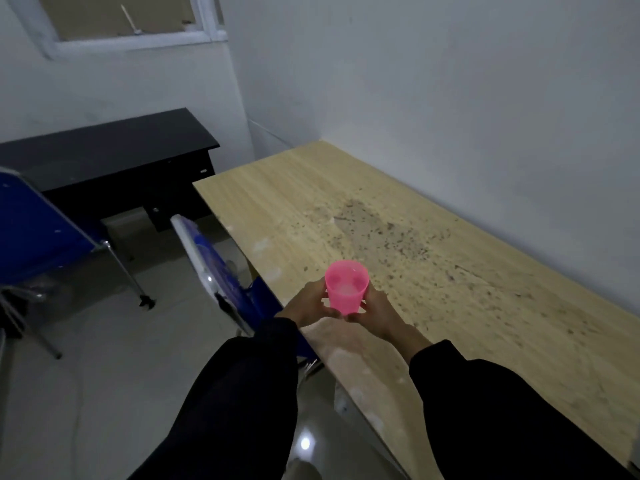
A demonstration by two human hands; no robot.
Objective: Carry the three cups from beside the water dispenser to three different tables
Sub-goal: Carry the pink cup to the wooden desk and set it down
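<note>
A pink plastic cup [346, 285] stands upright between both hands, near the left edge of a light wooden table [467, 271]. My left hand [310, 303] grips its left side and my right hand [375, 311] grips its right side. Whether the cup's base rests on the tabletop or hangs just above it, I cannot tell. A little pale liquid shows at the cup's bottom. No other cups and no water dispenser are in view.
The wooden table is speckled with dark stains and runs along a white wall on the right. A blue chair [221, 271] is tucked against its left edge. Another blue chair [38, 230] stands at far left. A black desk [114, 150] sits in the back corner.
</note>
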